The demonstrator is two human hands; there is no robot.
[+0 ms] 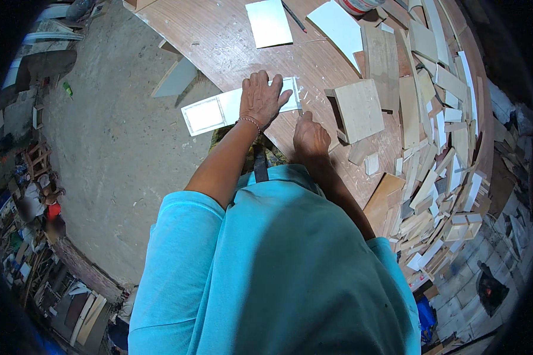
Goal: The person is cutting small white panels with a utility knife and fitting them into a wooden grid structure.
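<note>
A long white board with pencil-drawn rectangles lies across the corner of the wooden work table; its left part sticks out past the edge. My left hand lies flat on it, fingers stretched out and thumb apart. My right hand is closed beside the board's right end, its index finger pointing at that end. Something thin and dark seems to show at that fingertip, too small to name. Farther off on the table are a white rectangular panel and a dark pencil.
A box-like wooden piece stands right of my right hand. Another white panel and a tub are at the back. Wood offcuts heap along the table's right side. A board leans below the table's left edge.
</note>
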